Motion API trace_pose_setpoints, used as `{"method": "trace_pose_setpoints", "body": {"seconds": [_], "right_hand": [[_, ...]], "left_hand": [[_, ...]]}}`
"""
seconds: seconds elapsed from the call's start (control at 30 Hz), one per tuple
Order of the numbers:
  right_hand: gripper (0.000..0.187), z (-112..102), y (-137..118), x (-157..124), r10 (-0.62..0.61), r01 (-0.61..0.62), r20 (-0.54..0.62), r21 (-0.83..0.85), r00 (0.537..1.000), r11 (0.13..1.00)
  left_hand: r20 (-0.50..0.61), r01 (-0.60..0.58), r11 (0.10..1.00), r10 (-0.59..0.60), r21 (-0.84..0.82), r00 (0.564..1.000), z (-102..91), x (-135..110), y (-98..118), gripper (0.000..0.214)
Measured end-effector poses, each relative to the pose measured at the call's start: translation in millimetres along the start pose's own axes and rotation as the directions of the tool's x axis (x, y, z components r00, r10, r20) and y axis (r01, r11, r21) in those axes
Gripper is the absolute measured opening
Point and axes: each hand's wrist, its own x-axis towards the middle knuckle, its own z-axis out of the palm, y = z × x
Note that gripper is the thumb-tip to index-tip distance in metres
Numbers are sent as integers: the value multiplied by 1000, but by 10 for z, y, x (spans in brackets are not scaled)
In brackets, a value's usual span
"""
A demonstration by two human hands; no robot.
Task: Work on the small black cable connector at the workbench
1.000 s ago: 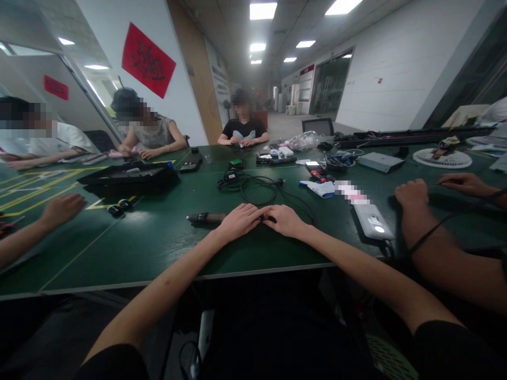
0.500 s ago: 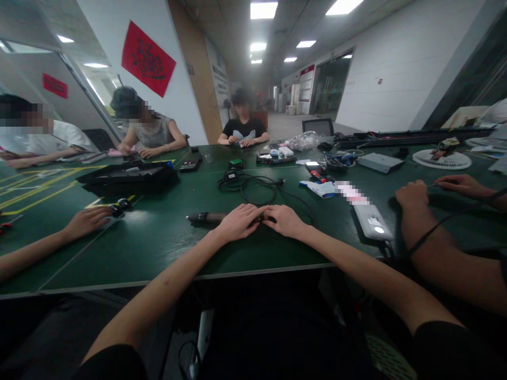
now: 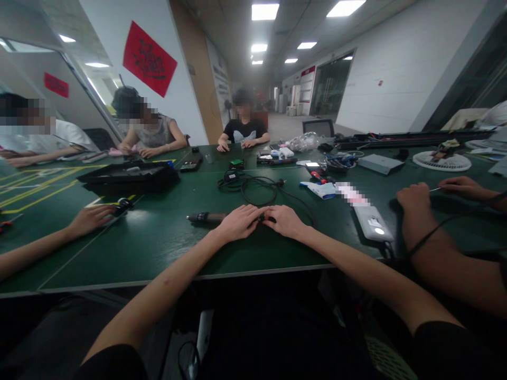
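Left hand: the left hand (image 3: 237, 222) lies palm down, fingers loosely bent over one end of a dark cylindrical hand tool (image 3: 205, 217). Whether it actually grips, I cannot tell.
Right hand: the right hand (image 3: 285, 221) is palm down too, its fingertips meeting the left's over a small dark part (image 3: 266, 217). Pinch or plain touch, I cannot tell.
Tool: flat on the table near its front edge, free end poking out to the left from under the left hand.
Cable: a looped black cable (image 3: 257, 191) sprawls just behind both hands.
Neighbours: on the left, a co-worker's hand (image 3: 90, 219) rests by some small black round pieces (image 3: 123, 202). On the right, another person's fist (image 3: 414, 198) sits near a white oblong device with a lit spot (image 3: 372, 222).
Surface: a dark green table (image 3: 166, 248) with yellow lines on its left side. A black open case (image 3: 129, 178) and a grey flat box (image 3: 380, 162) lie farther off.
Room: a long corridor with white walls, a red diamond-shaped banner (image 3: 149, 59) and bright ceiling light panels (image 3: 264, 10). Three people sit along the left and far sides.
Hidden: the tool's right end is under the left hand, and fingertips cover most of the small part. The far clutter is too small to name. A patch beside the white device is blurred out.
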Motion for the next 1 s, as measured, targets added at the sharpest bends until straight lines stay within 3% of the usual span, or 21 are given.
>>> {"method": "trace_pose_setpoints", "body": {"seconds": [0.4,1.0], "right_hand": [[14,32,1,9,44,-44,-16,8,999,999],[11,53,28,2,20,-17,-49,66,999,998]], "left_hand": [[17,4,999,-5,41,1000,21,1,-3,64],[11,29,998,-30,58,999,32,9,5,60]]}}
